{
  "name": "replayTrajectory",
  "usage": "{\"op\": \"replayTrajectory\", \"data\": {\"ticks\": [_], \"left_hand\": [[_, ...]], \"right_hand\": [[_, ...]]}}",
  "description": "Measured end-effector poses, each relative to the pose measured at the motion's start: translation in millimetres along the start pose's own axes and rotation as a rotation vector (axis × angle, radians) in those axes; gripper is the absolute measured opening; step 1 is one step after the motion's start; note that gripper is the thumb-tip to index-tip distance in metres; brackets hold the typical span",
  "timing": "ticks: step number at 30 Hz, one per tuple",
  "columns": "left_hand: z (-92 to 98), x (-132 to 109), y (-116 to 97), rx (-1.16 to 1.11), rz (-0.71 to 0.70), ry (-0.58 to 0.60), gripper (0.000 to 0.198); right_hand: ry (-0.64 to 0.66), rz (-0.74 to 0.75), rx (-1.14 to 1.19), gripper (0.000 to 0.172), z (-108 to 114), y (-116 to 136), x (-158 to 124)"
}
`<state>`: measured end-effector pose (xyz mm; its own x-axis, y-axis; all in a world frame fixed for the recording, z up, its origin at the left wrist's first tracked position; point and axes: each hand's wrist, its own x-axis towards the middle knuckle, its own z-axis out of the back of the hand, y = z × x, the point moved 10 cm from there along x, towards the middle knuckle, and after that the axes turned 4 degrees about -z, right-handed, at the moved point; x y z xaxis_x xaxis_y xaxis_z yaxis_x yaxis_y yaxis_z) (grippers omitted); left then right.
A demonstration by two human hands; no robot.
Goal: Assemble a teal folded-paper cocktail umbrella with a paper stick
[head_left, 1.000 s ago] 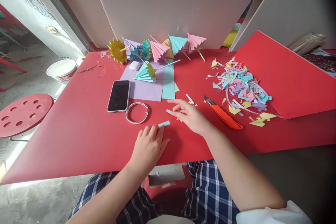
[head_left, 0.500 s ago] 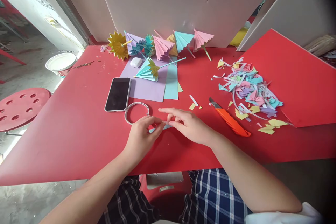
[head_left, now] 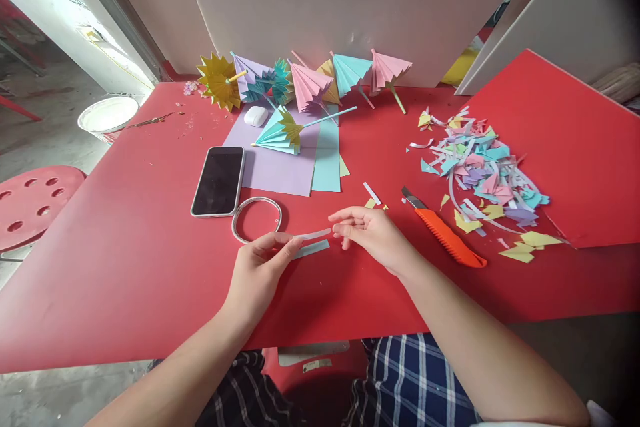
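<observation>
My left hand (head_left: 260, 273) is closed in a pinch on a narrow whitish strip (head_left: 316, 235). The strip's far end reaches the thumb tip of my right hand (head_left: 375, 237), whose thumb and a finger bend in on it while the index finger stretches out. Just below the strip, a light blue paper strip (head_left: 314, 249) runs out from under my left fingertips; whether it is held or lies on the table I cannot tell. A clear tape roll (head_left: 234, 220) lies flat behind my left hand.
On the red table (head_left: 125, 267) are a phone (head_left: 219, 181), an orange cutter knife (head_left: 450, 237), a paper-scrap heap (head_left: 480, 167) and a white mouse (head_left: 256, 116). Lilac paper (head_left: 285, 177) lies beneath a blue paper umbrella (head_left: 280, 133). Several folded umbrellas (head_left: 310, 87) line the back.
My hands were together at the fingertips; now they are apart, the right one farther right. The whitish strip stretches between them, and more of the blue strip shows.
</observation>
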<state>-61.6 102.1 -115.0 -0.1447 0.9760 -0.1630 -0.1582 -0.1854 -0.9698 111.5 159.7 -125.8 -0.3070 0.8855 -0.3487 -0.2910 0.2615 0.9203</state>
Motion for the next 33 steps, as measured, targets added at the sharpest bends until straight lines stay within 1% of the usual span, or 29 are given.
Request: {"op": "replayTrajectory", "data": {"ticks": [4,9,11,13,16,19,20,21,23,25,26,29,33], "left_hand": [[-0.7,-1,4,-0.021,0.013,0.008,0.021],[1.5,-2,3,0.018,0.021,0.001,0.023],[3.3,-3,0,0.071,0.008,-0.006,0.025],[7.1,-3,-6,0.187,-0.044,-0.023,0.026],[14.7,-1,-23,0.400,-0.187,-0.061,0.025],[32.5,-2,-39,0.493,-0.296,-0.189,0.023],[37.7,-2,-41,0.492,-0.297,-0.220,0.022],[40.2,-1,-42,0.483,-0.280,-0.224,0.021],[35.5,1,-37,0.461,-0.213,-0.149,0.022],[27.4,2,-32,0.453,-0.152,-0.072,0.022],[24.4,2,-30,0.448,-0.130,-0.052,0.021],[19.9,1,-25,0.405,-0.078,-0.034,0.020],[19.0,1,-25,0.382,-0.072,-0.043,0.022]], "right_hand": [[0.052,-0.011,-0.001,0.017,-8,-1,-2],[0.070,0.015,-0.013,0.017,-13,4,-4],[0.069,0.035,-0.028,0.018,-13,7,-6],[0.062,0.061,-0.055,0.018,-13,10,-8],[0.002,0.136,-0.126,0.014,-9,20,-16],[-0.117,0.290,-0.171,0.012,-1,39,-27],[-0.142,0.334,-0.179,0.011,1,45,-30],[-0.150,0.361,-0.187,0.010,1,49,-33],[-0.115,0.368,-0.206,0.008,-3,51,-35],[-0.056,0.343,-0.212,0.009,-8,49,-34],[-0.028,0.328,-0.208,0.010,-11,48,-34],[0.019,0.291,-0.184,0.012,-13,42,-32],[0.017,0.228,-0.147,0.013,-11,35,-28]]}}
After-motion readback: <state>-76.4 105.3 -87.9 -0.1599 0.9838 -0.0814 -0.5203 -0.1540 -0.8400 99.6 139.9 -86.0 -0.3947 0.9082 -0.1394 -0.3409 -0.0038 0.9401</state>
